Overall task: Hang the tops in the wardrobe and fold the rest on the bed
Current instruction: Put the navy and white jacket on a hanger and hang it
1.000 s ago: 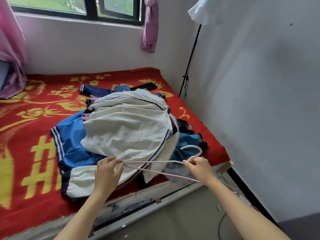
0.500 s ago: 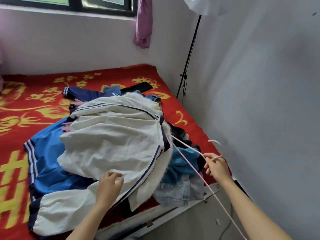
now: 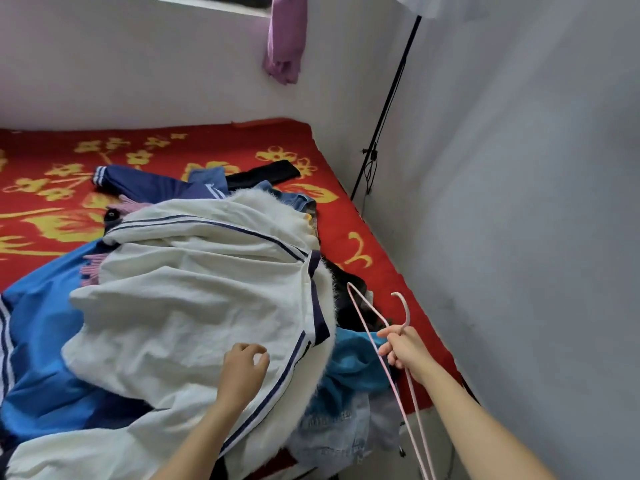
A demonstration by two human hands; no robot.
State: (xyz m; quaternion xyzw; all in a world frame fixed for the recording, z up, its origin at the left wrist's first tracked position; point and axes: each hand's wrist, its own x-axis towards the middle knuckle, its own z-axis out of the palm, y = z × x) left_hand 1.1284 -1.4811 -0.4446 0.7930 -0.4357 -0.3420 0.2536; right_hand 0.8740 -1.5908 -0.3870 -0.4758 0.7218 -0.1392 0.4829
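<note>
The pink hanger [image 3: 408, 313] is grasped just below its hook by the right hand [image 3: 403, 348]. The left hand [image 3: 242, 370] is held loosely curled, gripping nothing, over the white jacket [image 3: 194, 299], which is spread on the clothes heaped on the bed [image 3: 207, 147].

A home bedroom: a bed [image 3: 377, 244] with a red floral cover, heaped clothes [image 3: 194, 292], a curtained window.

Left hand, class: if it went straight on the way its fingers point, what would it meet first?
Most likely the white jacket: the left hand is just above it with its fingers curled toward the cloth. Whether they already touch is unclear.
</note>
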